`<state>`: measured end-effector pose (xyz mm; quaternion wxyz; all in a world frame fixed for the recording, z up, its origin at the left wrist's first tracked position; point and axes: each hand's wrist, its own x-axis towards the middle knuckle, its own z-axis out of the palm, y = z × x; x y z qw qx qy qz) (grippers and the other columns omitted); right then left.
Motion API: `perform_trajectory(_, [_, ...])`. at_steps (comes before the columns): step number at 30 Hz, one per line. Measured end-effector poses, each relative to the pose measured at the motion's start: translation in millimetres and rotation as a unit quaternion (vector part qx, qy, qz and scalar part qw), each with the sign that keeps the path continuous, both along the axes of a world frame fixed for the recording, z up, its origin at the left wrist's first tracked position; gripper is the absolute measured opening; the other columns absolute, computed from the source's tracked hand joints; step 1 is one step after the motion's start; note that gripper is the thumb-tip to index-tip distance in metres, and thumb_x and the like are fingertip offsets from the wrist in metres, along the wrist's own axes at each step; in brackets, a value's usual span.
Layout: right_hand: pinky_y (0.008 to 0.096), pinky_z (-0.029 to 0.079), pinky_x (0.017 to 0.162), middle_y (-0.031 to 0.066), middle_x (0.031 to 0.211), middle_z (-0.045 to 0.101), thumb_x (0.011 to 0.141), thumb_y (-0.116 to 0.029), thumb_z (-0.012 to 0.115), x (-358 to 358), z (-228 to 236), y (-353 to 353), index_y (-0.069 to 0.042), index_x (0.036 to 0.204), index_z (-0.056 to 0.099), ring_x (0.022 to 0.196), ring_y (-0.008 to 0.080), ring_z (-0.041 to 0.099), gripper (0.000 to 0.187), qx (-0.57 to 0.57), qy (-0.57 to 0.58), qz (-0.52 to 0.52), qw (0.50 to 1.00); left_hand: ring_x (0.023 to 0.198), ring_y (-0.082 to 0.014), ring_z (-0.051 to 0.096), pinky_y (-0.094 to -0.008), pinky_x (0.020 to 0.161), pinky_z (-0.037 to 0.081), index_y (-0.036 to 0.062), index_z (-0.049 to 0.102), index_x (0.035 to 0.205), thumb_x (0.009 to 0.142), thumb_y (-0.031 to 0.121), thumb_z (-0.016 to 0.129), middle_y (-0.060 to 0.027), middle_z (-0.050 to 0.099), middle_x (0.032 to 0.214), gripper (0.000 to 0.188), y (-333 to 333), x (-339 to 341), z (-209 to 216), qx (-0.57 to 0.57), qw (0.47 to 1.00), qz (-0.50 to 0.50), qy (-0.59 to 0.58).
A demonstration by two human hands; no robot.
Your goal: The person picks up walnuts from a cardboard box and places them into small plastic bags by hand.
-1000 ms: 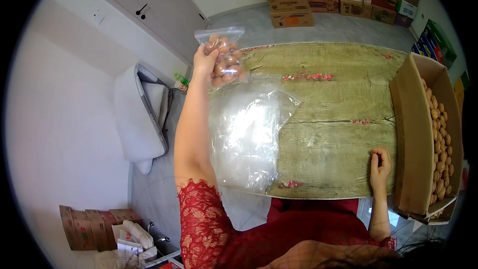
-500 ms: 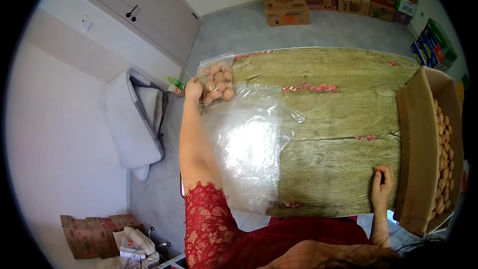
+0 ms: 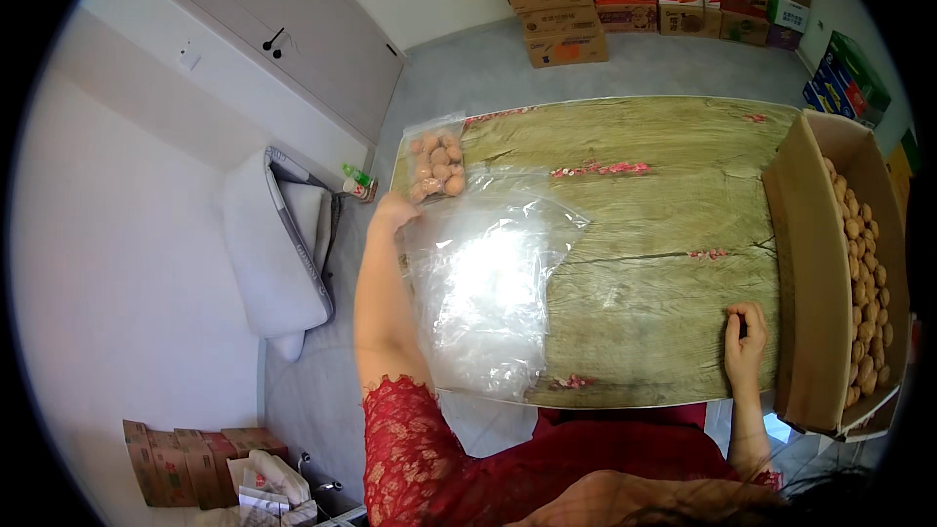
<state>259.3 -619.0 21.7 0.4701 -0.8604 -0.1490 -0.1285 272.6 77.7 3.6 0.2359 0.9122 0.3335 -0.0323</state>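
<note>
- One filled bag of nuts (image 3: 437, 164) lies at the bench's (image 3: 664, 263) ten o'clock corner.
- Left hand (image 3: 393, 210), grip unclear, beside the bag.
- Right hand (image 3: 746, 342) curled, empty, by the carton (image 3: 810, 273), full at three o'clock.

Left hand's fingers (image 3: 402, 207) behind the clear bag stack (image 3: 488, 293); cardboard box (image 3: 815, 263) perhaps cut off at right.

Filled bag (image 3: 437, 164) lies at table's (image 3: 664, 224) far-left corner; box (image 3: 830, 273) stands right.
</note>
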Motion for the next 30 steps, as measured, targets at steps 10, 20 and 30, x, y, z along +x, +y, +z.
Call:
perform_trajectory(10, [0.0303, 0.044, 0.067, 0.0117, 0.081, 0.057, 0.084, 0.001, 0.055, -3.8, -5.8, -10.9, 0.002, 0.087, 0.060, 0.074, 0.0217, 0.057, 0.006, 0.024, 0.002, -0.018, 1.000, 0.073, -0.0118, 0.059, -0.0239, 0.069, 0.047, 0.0027, 0.061, 0.100, 0.084, 0.010, 0.066, -0.0018, 0.062, 0.081, 0.018, -145.2, -18.8, 208.6, -0.185, 0.964, -0.174, -0.078])
perform_trajectory(20, [0.0317, 0.045, 0.091, 0.0099, 0.118, 0.058, 0.086, -0.020, 0.068, 25.7, 79.9, 36.6, -0.002, 0.125, 0.054, 0.107, 0.0184, 0.055, 0.045, 0.282, 0.032, 0.211, 0.935, 0.086, -0.0117, 0.060, -0.0270, 0.081, 0.046, 0.0008, 0.058, 0.115, 0.094, 0.014, 0.060, -0.0008, 0.061, 0.089, 0.025, -321.3, -18.9, 190.5, -0.440, 0.777, -0.447, -0.043])
perform_trajectory(30, [0.0232, 0.046, 0.069, 0.0016, 0.083, 0.064, 0.093, -0.015, 0.061, 27.6, 50.0, 22.0, 0.000, 0.095, 0.062, 0.076, 0.0069, 0.056, 0.016, 0.338, 0.203, 0.263, 0.881, 0.082, -0.0143, 0.059, -0.0294, 0.081, 0.047, 0.0009, 0.060, 0.113, 0.094, 0.016, 0.060, -0.0043, 0.060, 0.095, 0.025, -383.4, 4.2, 151.1, -0.384, 0.797, -0.465, 0.008])
